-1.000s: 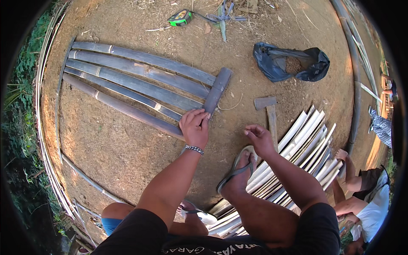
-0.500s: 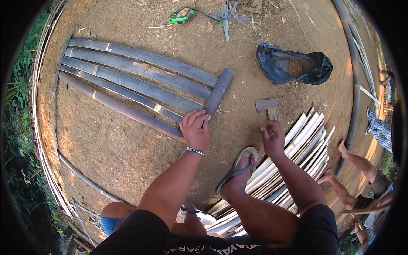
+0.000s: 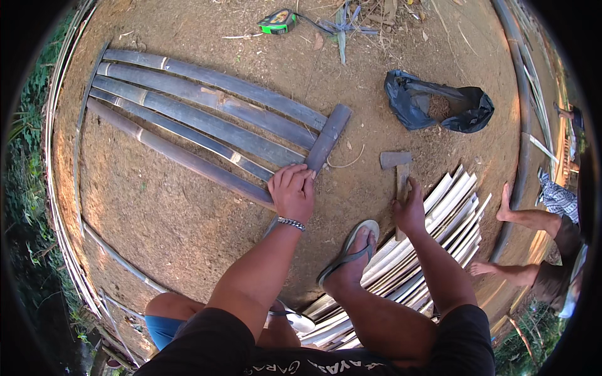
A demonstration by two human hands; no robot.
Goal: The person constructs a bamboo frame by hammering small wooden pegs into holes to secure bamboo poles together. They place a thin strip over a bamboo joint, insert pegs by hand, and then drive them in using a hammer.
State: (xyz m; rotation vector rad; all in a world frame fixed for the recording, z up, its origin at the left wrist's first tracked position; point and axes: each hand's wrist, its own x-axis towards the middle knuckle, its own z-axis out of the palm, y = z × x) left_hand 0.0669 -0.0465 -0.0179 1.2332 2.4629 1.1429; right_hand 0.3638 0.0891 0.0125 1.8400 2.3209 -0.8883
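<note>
hatchet [image 3: 402,172] lies right of bamboo slats [image 3: 216,99].

From my remote station I see brown ground [image 3: 157,200] carrying dark bamboo slats [image 3: 251,112] laid side by side, a short dark bamboo piece [image 3: 329,138] across their right ends, a hatchet [image 3: 395,160], pale split strips [image 3: 451,200], an open black bag [image 3: 471,118] and a green tape measure [image 3: 278,22]; long canes [image 3: 48,163] seem to lie along the blurred left rim

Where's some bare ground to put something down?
Bare ground lies between the slats, the left forearm and the left knee. More lies between the slats, the tape measure and the bag. It's crowded around the right hand: tool, strips and foot.
</note>
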